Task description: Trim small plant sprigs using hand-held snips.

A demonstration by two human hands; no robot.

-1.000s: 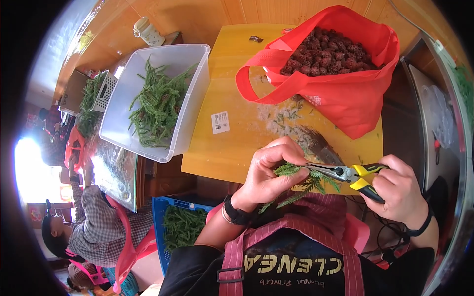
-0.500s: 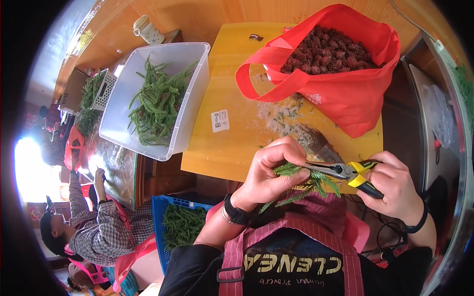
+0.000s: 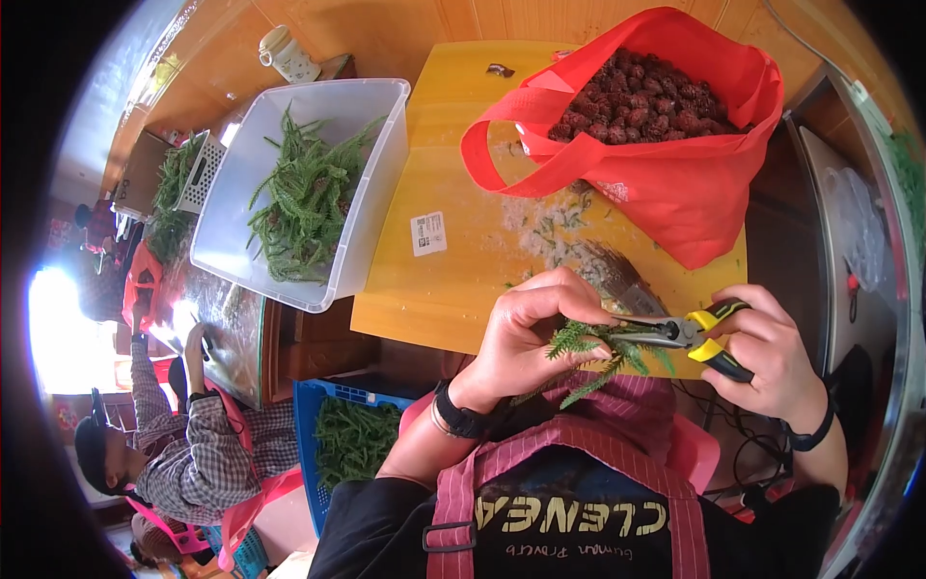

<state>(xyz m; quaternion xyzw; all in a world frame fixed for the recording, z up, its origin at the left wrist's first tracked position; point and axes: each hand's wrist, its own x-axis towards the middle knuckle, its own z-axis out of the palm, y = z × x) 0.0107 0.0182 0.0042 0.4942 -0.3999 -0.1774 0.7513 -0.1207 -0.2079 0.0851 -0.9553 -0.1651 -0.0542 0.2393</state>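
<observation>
The green sprig point(image 3: 627, 359), pinched in the left hand point(image 3: 535, 333) at the table's point(image 3: 424, 299) near edge, looks unfinished, with the right hand point(image 3: 783, 372) gripping pliers point(image 3: 681, 331) against it, while sprigs point(image 3: 304, 198) lie in the clear tub point(image 3: 362, 236) and many cones point(image 3: 646, 101) are left bagged.

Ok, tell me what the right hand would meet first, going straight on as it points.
Led by its pliers, the right hand would probably meet the green sprig pinched in the left hand. The left fingertips sit so close that, with depth unclear, they might come first.
</observation>
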